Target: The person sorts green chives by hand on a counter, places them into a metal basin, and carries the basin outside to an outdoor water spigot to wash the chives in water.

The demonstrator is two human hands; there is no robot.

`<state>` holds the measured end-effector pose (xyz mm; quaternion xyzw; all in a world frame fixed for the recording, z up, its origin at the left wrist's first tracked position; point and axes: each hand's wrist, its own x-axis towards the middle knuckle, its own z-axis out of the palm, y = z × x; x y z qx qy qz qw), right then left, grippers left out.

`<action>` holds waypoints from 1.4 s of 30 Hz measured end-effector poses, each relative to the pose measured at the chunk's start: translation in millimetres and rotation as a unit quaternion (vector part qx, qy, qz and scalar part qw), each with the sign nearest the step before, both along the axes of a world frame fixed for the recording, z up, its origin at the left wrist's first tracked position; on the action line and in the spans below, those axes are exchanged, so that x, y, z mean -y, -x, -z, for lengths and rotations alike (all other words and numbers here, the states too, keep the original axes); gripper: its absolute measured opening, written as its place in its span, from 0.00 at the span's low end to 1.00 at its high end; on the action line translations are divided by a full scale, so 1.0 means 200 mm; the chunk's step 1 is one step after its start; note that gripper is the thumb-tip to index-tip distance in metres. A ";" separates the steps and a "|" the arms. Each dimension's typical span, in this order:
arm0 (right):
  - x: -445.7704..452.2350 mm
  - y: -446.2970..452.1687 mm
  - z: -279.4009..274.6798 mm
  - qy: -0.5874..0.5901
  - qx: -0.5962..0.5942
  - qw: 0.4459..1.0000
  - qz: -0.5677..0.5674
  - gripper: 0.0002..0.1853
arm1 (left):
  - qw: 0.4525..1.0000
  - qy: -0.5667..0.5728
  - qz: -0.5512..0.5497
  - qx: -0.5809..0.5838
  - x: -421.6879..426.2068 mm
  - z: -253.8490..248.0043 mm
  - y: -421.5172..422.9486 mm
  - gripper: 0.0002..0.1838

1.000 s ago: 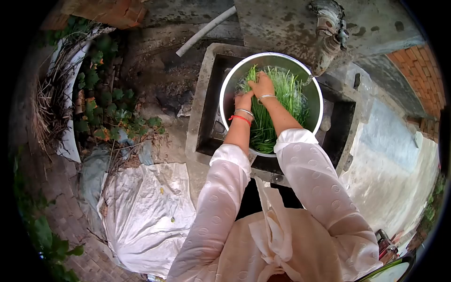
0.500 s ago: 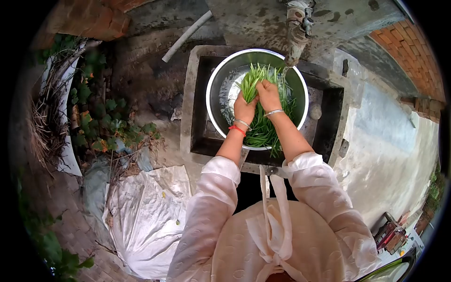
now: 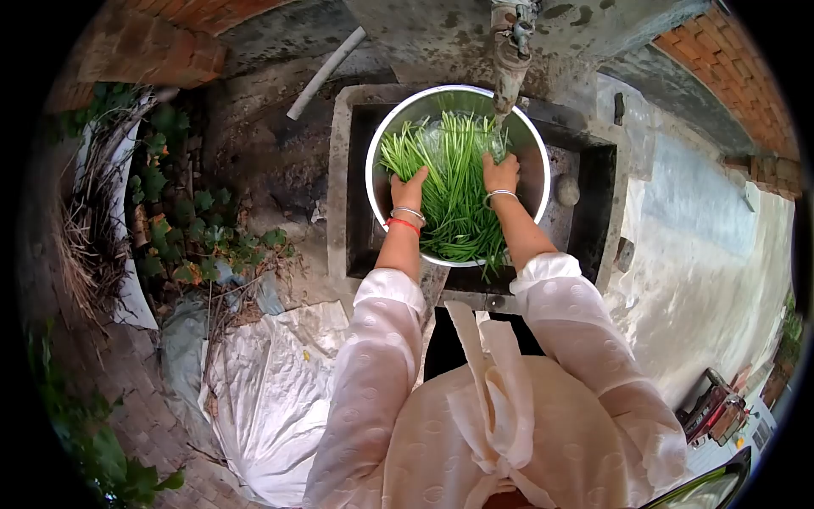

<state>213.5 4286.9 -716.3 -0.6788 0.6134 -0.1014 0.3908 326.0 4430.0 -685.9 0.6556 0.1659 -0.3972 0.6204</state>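
Note:
A large round metal basin (image 3: 543, 199) holds water and a broad spread of long, thin green chives (image 3: 458, 182), their pale ends toward the far side. My left hand (image 3: 409, 190) is at the left edge of the chives, thumb apart, some fingers hidden beside or under the stalks. On the opposite side, my right hand (image 3: 500, 174) touches the chives near the basin's right wall, its thumb and fingers apart and the tips partly in the water. I wear a bangle on each wrist and a red band on the left.
The basin stands in a rough concrete sink (image 3: 339, 182), with a tap pipe (image 3: 509, 72) over its far rim. A round stone (image 3: 567, 192) lies in the sink to the right. White sheeting (image 3: 275, 399) covers ground at the lower left, near leafy plants (image 3: 203, 229).
My hands have moved apart from the bunch they gripped together, left hand leftward and right hand slightly rightward. The chives now lie spread across the basin.

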 end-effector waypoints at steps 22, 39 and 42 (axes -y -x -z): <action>-0.47 -0.15 -0.84 0.016 0.149 0.966 -0.211 0.18 | 0.864 0.465 0.029 -0.190 -0.05 -0.30 0.12 0.33; -0.07 -0.02 -0.27 0.193 -0.171 0.885 -0.389 0.32 | 0.661 -0.452 0.408 0.439 0.26 -0.17 0.27 0.40; -0.05 -0.06 -0.17 0.163 -0.190 0.890 -0.381 0.33 | 0.733 -0.399 0.405 0.374 0.26 -0.05 0.23 0.39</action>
